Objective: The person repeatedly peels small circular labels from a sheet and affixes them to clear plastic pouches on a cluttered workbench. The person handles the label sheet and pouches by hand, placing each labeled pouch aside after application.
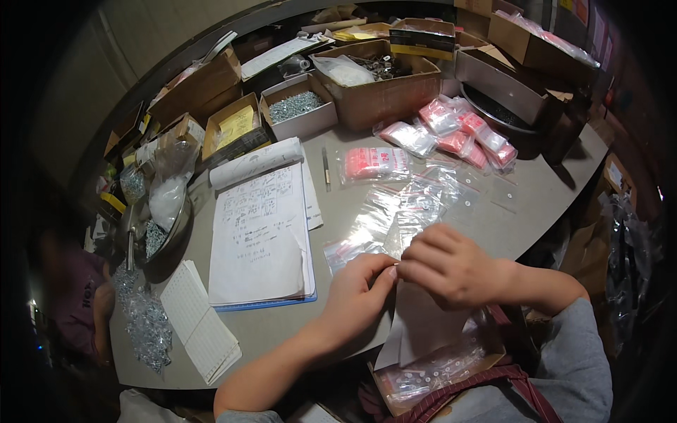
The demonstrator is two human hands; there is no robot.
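Observation:
My left hand (361,287) and my right hand (451,268) meet at the table's near edge, fingertips pinched close together. Whatever they pinch is too small and too covered to make out. Below them hang white paper sheets (427,321), partly hidden by my right hand. Beneath the sheets, by my lap, a cardboard box (497,358) holds clear plastic bags with small parts inside. Just beyond my fingers, several flat clear zip bags (381,209) with red seal lines lie overlapping on the table.
Left of my hands lies a clipboard with a handwritten pad (257,247), a pen (326,169) beside it. Red-printed bag packs (374,163) lie beyond. Boxes of metal parts (296,106) line the back. Loose screws (148,328) and a paper stack (201,321) lie left, near another person (77,303).

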